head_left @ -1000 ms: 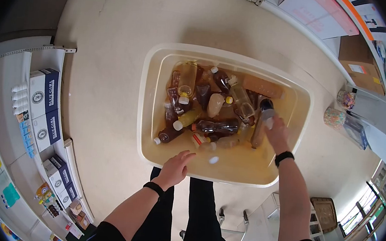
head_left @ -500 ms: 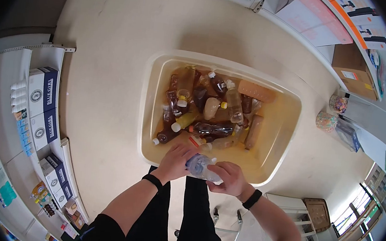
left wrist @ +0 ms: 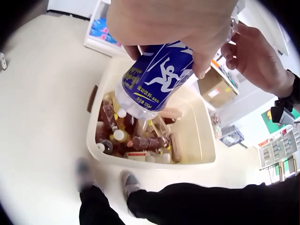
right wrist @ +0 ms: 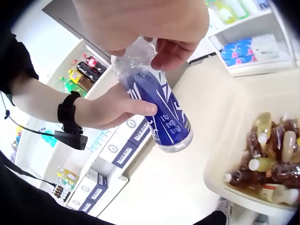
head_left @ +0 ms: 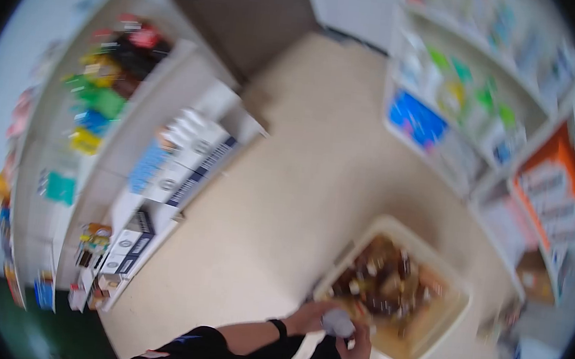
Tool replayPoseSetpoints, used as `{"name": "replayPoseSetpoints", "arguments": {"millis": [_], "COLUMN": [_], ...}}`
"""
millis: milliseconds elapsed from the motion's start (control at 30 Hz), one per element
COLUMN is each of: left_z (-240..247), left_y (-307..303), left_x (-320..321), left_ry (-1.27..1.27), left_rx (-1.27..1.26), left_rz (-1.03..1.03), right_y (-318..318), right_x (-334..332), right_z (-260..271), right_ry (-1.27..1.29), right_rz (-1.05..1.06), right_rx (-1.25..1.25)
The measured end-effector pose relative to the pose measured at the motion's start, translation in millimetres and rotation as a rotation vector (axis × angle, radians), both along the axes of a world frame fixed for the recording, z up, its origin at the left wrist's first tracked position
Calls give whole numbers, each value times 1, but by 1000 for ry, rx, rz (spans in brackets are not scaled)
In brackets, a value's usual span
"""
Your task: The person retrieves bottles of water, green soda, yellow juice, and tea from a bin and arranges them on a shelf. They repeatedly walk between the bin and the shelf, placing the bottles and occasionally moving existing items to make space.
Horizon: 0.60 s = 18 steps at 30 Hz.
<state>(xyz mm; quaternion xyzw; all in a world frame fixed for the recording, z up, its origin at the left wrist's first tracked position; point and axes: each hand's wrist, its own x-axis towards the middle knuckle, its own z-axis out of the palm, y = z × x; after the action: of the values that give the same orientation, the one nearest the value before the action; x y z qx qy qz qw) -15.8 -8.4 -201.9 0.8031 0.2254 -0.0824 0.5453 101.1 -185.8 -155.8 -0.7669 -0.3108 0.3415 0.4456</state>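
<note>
A clear plastic drink bottle [left wrist: 157, 82] with a blue label and a white running figure is held between both hands. My left hand [head_left: 309, 318] grips it round the label, the thumb lying along the blue print in the right wrist view. The fingers of my right hand [right wrist: 150, 28] curl round the clear neck end, which they mostly hide. The bottle tilts, base downward, over the near side of a cream tub [left wrist: 199, 136]. Several bottles lie piled in the tub, among them a dark brown bottle [left wrist: 147, 142] and a white-capped yellowish bottle [right wrist: 265, 164].
A shelf [head_left: 137, 89] with drink bottles and blue-and-white cartons [right wrist: 124, 145] stands to the left. Stocked shelves [head_left: 476, 94] and a brown cardboard box [left wrist: 215, 88] are on the right. Pale floor [head_left: 255, 232] surrounds the tub.
My right hand brought the bottle from the tub's right side to my left hand, which now grips it too. The head view has swung, putting the tub lower right.
</note>
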Motion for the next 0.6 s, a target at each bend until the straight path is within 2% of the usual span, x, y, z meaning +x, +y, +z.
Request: {"name": "replayPoseSetpoints", "arguments": {"millis": [33, 100, 133, 167, 233, 267, 333, 367, 500, 567, 600], "left_z": [44, 113, 137, 158, 189, 198, 226, 237, 242, 233, 239], "left_y": [12, 34, 46, 57, 77, 80, 89, 95, 128, 146, 156], "left_x": [-6, -28, -44, -59, -98, -124, -169, -190, -275, -317, -337], "left_ry": [2, 7, -68, -100, -9, -16, -3, 12, -85, -218, -226], "left_rx": [18, 111, 158, 194, 196, 223, 235, 240, 209, 453, 414], "left_rz": [30, 108, 134, 194, 252, 374, 467, 531, 675, 713, 758], "right_y": [14, 41, 47, 82, 131, 151, 192, 204, 271, 306, 326], "right_x": [-5, -17, -22, -34, -52, -66, -95, -111, -178, -217, -237], "right_z": [26, 45, 38, 51, 85, 115, 171, 184, 201, 208, 211], "right_ry": [-9, -97, 110, -78, -32, -34, -188, -206, -234, -235, -228], "right_rz": [13, 106, 291, 198, 362, 401, 609, 641, 886, 989, 1035], "right_rx": [-15, 153, 49, 282, 360, 363, 329, 342, 313, 364, 385]}}
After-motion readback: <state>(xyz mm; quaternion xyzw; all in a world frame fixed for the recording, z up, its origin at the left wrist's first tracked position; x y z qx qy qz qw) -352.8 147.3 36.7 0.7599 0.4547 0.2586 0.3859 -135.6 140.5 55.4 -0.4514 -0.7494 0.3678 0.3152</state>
